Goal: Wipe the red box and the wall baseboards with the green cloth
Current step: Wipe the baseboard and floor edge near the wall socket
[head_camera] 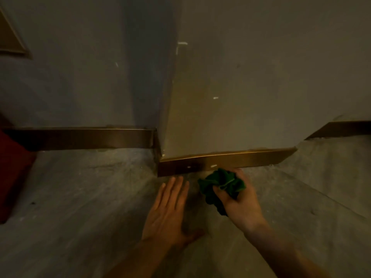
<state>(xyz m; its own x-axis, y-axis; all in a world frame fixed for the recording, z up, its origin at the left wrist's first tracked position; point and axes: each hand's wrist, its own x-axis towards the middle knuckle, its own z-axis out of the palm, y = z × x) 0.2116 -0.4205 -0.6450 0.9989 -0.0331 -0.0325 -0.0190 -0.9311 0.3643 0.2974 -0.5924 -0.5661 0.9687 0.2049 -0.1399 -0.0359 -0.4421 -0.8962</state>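
My right hand (240, 201) grips the crumpled green cloth (220, 184) just in front of the brown baseboard (241, 160) of a projecting wall corner; the cloth's top edge nearly touches the board. My left hand (170, 209) lies flat on the grey floor, fingers spread and pointing at the baseboard's left end. Another baseboard stretch (84, 137) runs along the recessed wall to the left, and a third (341, 129) shows at the far right. The red box (10, 167) is partly in view at the left edge, standing on the floor.
Grey walls (90, 77) meet at an outer corner (172, 97) above the cloth. The floor (80, 217) is grey and speckled. A framed panel (10, 39) hangs at the upper left. The scene is dim.
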